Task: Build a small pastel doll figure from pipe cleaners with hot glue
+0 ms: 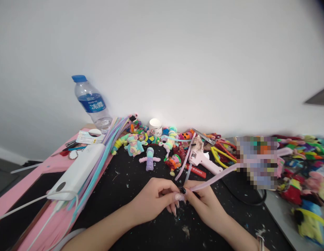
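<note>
Bare forearms (pixel 106 225) reach over the table's (pixel 106 200) near edge, ending in two half-curled hands with thumb and fingertips closed. Left hand (pixel 151 198) and right hand (pixel 203 204) meet fingertip to fingertip, pinching a pale pink fuzzy stem (pixel 216 178) that stretches up toward the right edge. Just beyond them lie a small lilac-and-aqua figure (pixel 149 160) and a pink glue gun (pixel 207 162). Colorful fuzzy figures and a paper cup (pixel 155 127) line the far edge. Near the far left corner stands a clear, blue-capped bottle (pixel 91 101).
</note>
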`<state>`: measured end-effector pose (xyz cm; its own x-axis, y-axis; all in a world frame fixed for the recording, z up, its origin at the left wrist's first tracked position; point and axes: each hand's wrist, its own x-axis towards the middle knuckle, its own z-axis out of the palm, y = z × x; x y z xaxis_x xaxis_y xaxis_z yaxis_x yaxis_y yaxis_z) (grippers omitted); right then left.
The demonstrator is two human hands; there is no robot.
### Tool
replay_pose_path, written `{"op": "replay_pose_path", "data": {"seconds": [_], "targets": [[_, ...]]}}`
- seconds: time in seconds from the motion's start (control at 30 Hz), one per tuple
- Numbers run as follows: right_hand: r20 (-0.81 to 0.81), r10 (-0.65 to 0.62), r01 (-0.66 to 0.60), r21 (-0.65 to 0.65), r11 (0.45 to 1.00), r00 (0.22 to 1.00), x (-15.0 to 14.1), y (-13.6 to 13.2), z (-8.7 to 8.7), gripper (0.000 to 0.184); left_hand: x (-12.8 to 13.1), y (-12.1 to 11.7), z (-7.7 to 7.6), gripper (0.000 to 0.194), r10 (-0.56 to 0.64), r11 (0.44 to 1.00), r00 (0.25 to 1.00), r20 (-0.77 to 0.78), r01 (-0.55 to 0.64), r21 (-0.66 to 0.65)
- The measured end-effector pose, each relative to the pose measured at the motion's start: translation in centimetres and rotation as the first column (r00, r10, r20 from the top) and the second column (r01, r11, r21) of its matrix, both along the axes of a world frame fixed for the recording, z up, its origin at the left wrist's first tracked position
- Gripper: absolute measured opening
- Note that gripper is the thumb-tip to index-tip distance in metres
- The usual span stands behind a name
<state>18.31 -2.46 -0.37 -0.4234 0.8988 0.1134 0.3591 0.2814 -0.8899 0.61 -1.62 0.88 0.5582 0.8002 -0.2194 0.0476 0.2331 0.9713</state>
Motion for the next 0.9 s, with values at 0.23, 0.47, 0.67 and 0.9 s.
{"op": "replay_pose_path", "data": {"seconds": [0.23, 0.47, 0.67, 0.9], "targets": [[-0.046, -0.018, 0.014, -0.094, 0.995, 0.999, 0.07, -0.02, -0.11, 0.038, -0.11, -0.03, 0.06, 0.017, -0.001, 1.000, 1.000, 0.001, 0.001, 0.024], [-0.186, -0.026, -0.024, -0.263, 0.965, 0.982, -0.03, -0.05, -0.24, 0.043, -0.26, -0.02, 0.05, 0.016, -0.008, 0.999, 1.000, 0.024, 0.007, 0.044], [-0.275, -0.182, 0.111, -0.255, 0.961, 0.944, 0.11, 0.33, -0.11, 0.029, -0.27, 0.10, -0.17, 0.014, 0.003, 0.997, 0.990, 0.143, 0.008, -0.079], [-0.344, -0.184, 0.100, -0.248, 0.964, 0.921, 0.19, 0.15, 0.19, 0.020, -0.19, 0.21, -0.64, 0.019, 0.128, 0.972, 0.930, 0.346, -0.048, -0.231]]}}
